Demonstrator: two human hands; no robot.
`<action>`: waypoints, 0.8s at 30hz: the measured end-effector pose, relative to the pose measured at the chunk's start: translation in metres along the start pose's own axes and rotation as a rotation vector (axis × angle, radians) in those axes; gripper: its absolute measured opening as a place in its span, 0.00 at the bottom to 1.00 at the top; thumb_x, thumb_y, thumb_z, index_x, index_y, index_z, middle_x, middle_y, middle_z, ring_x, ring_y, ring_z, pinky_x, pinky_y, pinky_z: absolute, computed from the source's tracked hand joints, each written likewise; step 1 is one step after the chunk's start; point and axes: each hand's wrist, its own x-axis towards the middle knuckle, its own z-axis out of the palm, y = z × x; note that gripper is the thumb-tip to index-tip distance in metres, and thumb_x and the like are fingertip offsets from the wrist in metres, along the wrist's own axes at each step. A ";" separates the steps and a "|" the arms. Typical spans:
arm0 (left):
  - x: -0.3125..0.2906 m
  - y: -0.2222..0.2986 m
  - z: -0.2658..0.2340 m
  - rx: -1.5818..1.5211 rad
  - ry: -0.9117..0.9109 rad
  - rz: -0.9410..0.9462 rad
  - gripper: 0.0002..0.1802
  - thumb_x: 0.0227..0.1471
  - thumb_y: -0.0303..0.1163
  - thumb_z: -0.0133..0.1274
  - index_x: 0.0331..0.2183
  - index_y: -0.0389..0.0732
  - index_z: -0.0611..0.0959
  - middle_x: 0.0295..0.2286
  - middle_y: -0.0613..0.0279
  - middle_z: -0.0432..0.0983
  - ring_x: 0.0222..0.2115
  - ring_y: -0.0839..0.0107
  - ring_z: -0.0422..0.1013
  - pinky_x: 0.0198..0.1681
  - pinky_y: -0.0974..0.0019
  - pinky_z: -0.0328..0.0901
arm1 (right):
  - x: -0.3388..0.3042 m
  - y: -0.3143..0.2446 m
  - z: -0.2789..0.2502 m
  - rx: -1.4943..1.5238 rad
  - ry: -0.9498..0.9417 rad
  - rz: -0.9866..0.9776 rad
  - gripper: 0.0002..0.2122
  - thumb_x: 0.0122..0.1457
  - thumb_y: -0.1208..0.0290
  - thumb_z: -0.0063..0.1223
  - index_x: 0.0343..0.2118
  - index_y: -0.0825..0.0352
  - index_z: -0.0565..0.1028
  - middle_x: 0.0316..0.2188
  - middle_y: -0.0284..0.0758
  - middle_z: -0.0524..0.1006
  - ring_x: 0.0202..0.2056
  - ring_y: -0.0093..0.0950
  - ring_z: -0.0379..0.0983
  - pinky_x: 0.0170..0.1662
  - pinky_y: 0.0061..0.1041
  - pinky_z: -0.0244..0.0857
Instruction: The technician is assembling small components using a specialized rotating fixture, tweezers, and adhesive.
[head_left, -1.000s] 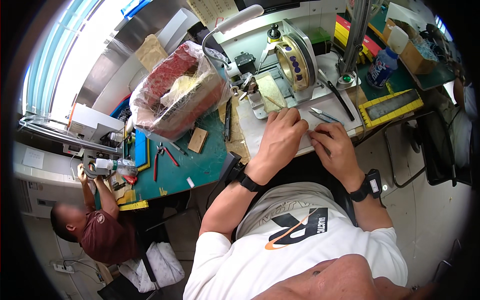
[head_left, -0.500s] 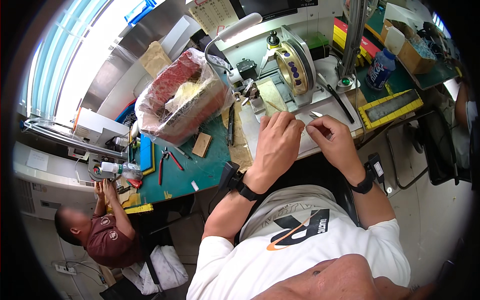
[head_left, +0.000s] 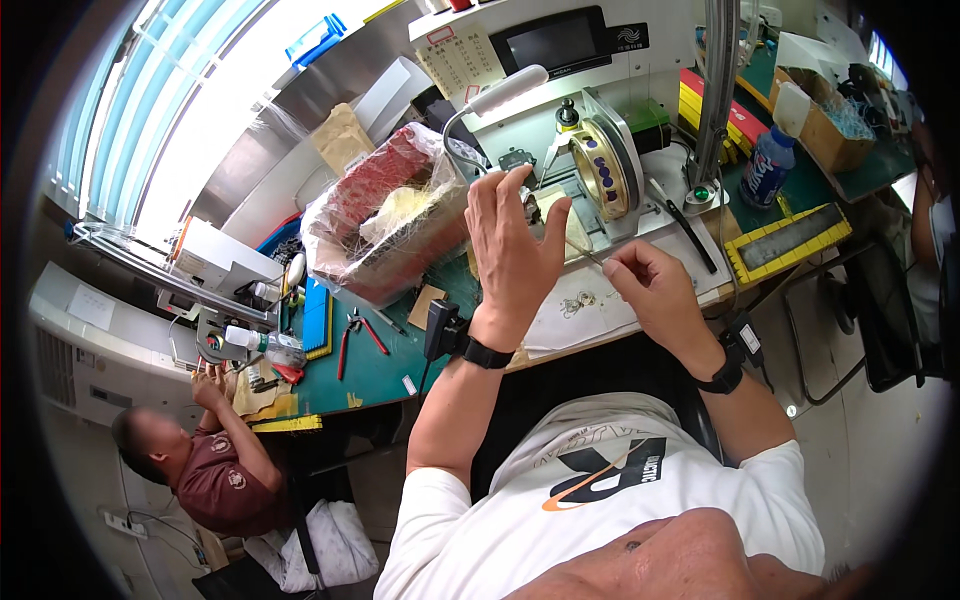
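Observation:
My left hand [head_left: 515,250] is raised above the white work surface [head_left: 640,285], fingers spread and pointing up toward a small winding machine with a gold-coloured ring [head_left: 600,170]. It holds nothing that I can see. My right hand [head_left: 655,295] is lower and to the right, thumb and fingertips pinched on a thin wire [head_left: 590,255] that runs up toward the machine. Small coiled parts [head_left: 578,300] lie on the white surface between the two hands. A gooseneck lamp [head_left: 505,92] arches over the left hand.
A plastic bag of red and yellowish material [head_left: 385,215] sits left of the machine. Red-handled pliers [head_left: 355,335] lie on the green bench mat [head_left: 380,365]. A drink bottle [head_left: 765,165] and a yellow-edged tray [head_left: 790,240] stand right. A seated person [head_left: 215,470] works at lower left.
My left hand has lifted off the white surface and opened, fingers now upright near the machine. My right hand has drawn back a little, still pinching the wire.

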 end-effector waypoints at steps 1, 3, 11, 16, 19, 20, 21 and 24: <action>0.007 -0.005 0.000 0.076 -0.007 0.040 0.14 0.59 0.28 0.67 0.47 0.38 0.85 0.40 0.53 0.77 0.43 0.52 0.74 0.50 0.48 0.67 | 0.003 -0.003 0.006 0.006 -0.016 -0.009 0.11 0.73 0.67 0.63 0.41 0.71 0.82 0.28 0.27 0.80 0.29 0.14 0.71 0.34 0.21 0.67; 0.014 -0.022 -0.001 0.057 -0.120 0.062 0.09 0.60 0.28 0.67 0.41 0.36 0.86 0.39 0.53 0.79 0.42 0.52 0.75 0.48 0.51 0.70 | 0.011 -0.012 0.016 0.017 -0.045 -0.029 0.11 0.73 0.66 0.63 0.40 0.72 0.82 0.28 0.27 0.80 0.29 0.15 0.71 0.34 0.22 0.67; 0.021 -0.040 -0.006 -0.642 -0.208 -0.417 0.06 0.71 0.28 0.60 0.40 0.35 0.84 0.34 0.61 0.84 0.31 0.75 0.75 0.37 0.66 0.72 | 0.058 0.000 0.052 0.292 -0.114 0.048 0.11 0.78 0.63 0.55 0.43 0.67 0.76 0.29 0.25 0.74 0.29 0.13 0.65 0.31 0.21 0.62; 0.021 -0.056 -0.011 -0.732 -0.266 -0.435 0.07 0.74 0.28 0.58 0.42 0.35 0.80 0.32 0.62 0.82 0.30 0.77 0.73 0.36 0.69 0.70 | 0.085 -0.001 0.073 0.425 -0.066 0.068 0.10 0.79 0.62 0.53 0.44 0.64 0.74 0.29 0.25 0.72 0.28 0.15 0.65 0.31 0.19 0.62; 0.023 -0.046 -0.017 -0.442 -0.286 -0.301 0.05 0.70 0.26 0.61 0.41 0.34 0.83 0.32 0.58 0.82 0.31 0.69 0.77 0.38 0.64 0.72 | 0.094 -0.002 0.076 0.449 -0.044 0.079 0.11 0.79 0.61 0.54 0.44 0.63 0.74 0.29 0.25 0.71 0.28 0.15 0.66 0.32 0.18 0.63; 0.024 -0.045 -0.018 -0.395 -0.275 -0.247 0.05 0.68 0.25 0.61 0.41 0.34 0.84 0.32 0.56 0.82 0.31 0.65 0.78 0.38 0.62 0.73 | 0.096 -0.001 0.076 0.453 -0.041 0.084 0.11 0.79 0.60 0.54 0.44 0.63 0.74 0.30 0.25 0.71 0.28 0.14 0.65 0.32 0.18 0.62; 0.024 -0.045 -0.020 -0.347 -0.262 -0.196 0.04 0.67 0.25 0.62 0.41 0.34 0.85 0.32 0.55 0.82 0.32 0.62 0.79 0.38 0.61 0.73 | 0.097 -0.001 0.077 0.445 -0.029 0.068 0.11 0.79 0.61 0.54 0.44 0.64 0.74 0.31 0.25 0.72 0.29 0.14 0.66 0.33 0.19 0.63; 0.026 -0.044 -0.025 -0.297 -0.261 -0.121 0.04 0.64 0.24 0.64 0.40 0.34 0.87 0.34 0.52 0.82 0.33 0.55 0.80 0.39 0.58 0.74 | 0.099 0.001 0.079 0.421 0.002 0.032 0.11 0.78 0.62 0.54 0.44 0.66 0.75 0.34 0.26 0.74 0.33 0.14 0.67 0.37 0.20 0.65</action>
